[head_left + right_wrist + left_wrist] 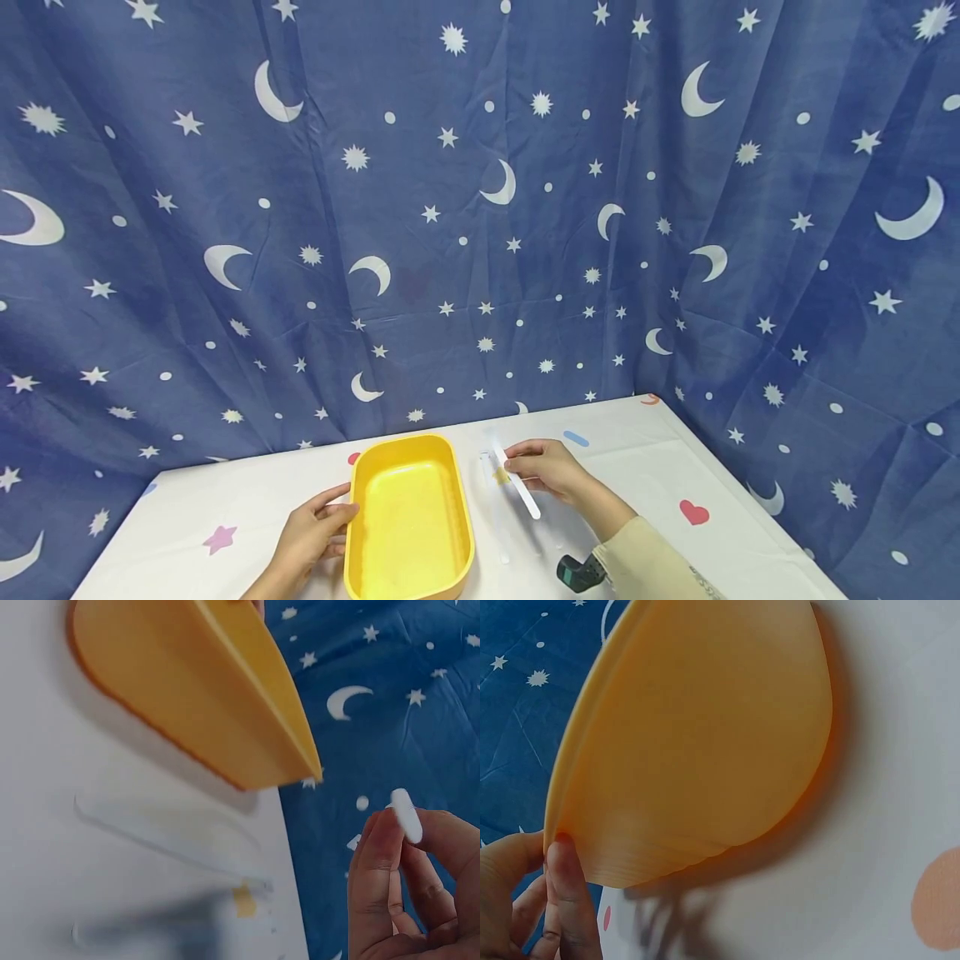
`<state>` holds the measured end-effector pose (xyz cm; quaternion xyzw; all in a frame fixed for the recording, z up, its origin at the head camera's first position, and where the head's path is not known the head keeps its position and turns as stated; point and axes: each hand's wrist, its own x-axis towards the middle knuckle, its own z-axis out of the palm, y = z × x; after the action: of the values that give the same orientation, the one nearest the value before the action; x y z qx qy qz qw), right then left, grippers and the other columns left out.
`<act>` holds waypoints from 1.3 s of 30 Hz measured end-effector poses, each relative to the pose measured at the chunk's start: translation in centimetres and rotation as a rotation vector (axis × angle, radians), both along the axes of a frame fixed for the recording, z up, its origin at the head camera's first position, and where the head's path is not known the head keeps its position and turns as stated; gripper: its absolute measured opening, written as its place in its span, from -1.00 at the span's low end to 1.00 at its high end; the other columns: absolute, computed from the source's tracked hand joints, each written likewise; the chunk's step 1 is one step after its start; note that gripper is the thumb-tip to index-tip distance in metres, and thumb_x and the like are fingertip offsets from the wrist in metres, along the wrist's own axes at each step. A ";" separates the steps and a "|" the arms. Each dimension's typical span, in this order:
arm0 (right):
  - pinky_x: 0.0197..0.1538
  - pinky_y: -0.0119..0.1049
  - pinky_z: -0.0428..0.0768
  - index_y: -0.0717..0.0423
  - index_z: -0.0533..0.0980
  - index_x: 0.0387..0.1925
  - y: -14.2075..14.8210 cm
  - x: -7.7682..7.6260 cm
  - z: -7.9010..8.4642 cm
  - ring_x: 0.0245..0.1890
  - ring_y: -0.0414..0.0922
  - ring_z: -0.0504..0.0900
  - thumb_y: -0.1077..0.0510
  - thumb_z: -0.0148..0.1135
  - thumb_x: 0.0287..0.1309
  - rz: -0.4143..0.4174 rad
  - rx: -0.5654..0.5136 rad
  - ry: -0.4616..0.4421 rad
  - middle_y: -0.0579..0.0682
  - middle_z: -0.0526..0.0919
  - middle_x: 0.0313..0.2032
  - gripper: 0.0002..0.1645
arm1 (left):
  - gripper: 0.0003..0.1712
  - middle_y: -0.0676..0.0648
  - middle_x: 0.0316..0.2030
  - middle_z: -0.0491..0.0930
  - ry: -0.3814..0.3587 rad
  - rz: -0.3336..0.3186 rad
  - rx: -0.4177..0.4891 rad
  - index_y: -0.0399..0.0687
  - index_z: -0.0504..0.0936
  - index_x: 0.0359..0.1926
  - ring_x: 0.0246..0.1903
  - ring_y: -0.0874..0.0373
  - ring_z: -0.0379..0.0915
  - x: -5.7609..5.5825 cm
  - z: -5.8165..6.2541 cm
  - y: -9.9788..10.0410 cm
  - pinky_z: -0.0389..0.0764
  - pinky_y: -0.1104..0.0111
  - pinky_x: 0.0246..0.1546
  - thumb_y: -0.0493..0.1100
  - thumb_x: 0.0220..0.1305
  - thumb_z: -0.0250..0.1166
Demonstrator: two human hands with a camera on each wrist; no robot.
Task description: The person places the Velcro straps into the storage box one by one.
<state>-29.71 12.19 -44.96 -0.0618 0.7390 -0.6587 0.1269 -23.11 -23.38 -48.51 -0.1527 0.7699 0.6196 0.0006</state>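
Observation:
A deep yellow plastic tub [408,533] with rounded corners and nothing inside stands on the white table. My left hand [311,533] grips its left rim, thumb on one side and fingers on the other; the left wrist view shows this hold on the tub's wall [697,735] close up. To the right of the tub my right hand [547,468] pinches a slim white flat stick [525,496], tilted and raised over the table. The right wrist view shows the stick [406,815] nearly end-on between thumb and fingertips [386,832].
A clear, see-through flat piece [495,521] lies on the table between tub and right hand, its outline faint. A dark wrist device [581,573] sits by the right sleeve. The tablecloth [645,467] has coloured shapes. A blue star-and-moon curtain [420,217] hangs behind.

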 end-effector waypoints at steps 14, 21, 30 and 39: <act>-0.39 -0.48 0.61 0.37 0.60 -0.09 -3.4 0.9 1.3 -0.46 -0.26 0.59 0.26 0.34 0.12 0.032 -0.054 -0.010 -0.14 0.67 -0.44 -0.68 | -0.33 -0.06 -0.25 0.65 -0.018 -0.002 -0.003 -0.21 0.41 0.33 -0.42 0.06 0.68 -0.1 -0.1 -0.2 0.70 0.33 -0.53 -0.09 0.25 0.37; -0.37 -0.47 0.63 0.33 0.61 -0.09 -5.2 1.6 1.6 -0.43 -0.26 0.62 0.23 0.37 0.13 0.056 -0.059 -0.024 -0.11 0.69 -0.40 -0.68 | -0.34 -0.08 -0.28 0.62 -0.015 -0.020 0.008 -0.20 0.39 0.34 -0.41 0.08 0.68 0.0 -0.1 -0.2 0.70 0.32 -0.53 -0.10 0.27 0.35; -0.34 -0.44 0.67 0.29 0.64 -0.14 -7.4 2.2 1.5 -0.43 -0.24 0.64 0.25 0.37 0.12 0.073 -0.084 -0.045 -0.09 0.69 -0.40 -0.74 | -0.34 -0.09 -0.25 0.59 -0.017 -0.031 0.005 -0.19 0.38 0.35 -0.39 0.11 0.65 0.0 -0.1 0.0 0.72 0.30 -0.49 -0.10 0.29 0.33; -0.33 -0.42 0.69 0.35 0.62 -0.14 -9.9 3.2 0.9 -0.41 -0.23 0.66 0.30 0.34 0.12 0.113 -0.173 -0.068 -0.07 0.69 -0.39 -0.74 | -0.32 -0.07 -0.27 0.60 -0.005 -0.031 0.027 -0.21 0.37 0.35 -0.41 0.10 0.64 0.1 -0.1 -0.1 0.70 0.32 -0.53 -0.11 0.27 0.35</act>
<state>-26.51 2.29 -44.02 -0.0916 0.6701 -0.7136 0.1829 -23.06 -23.49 -48.66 -0.1421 0.7639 0.6293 0.0142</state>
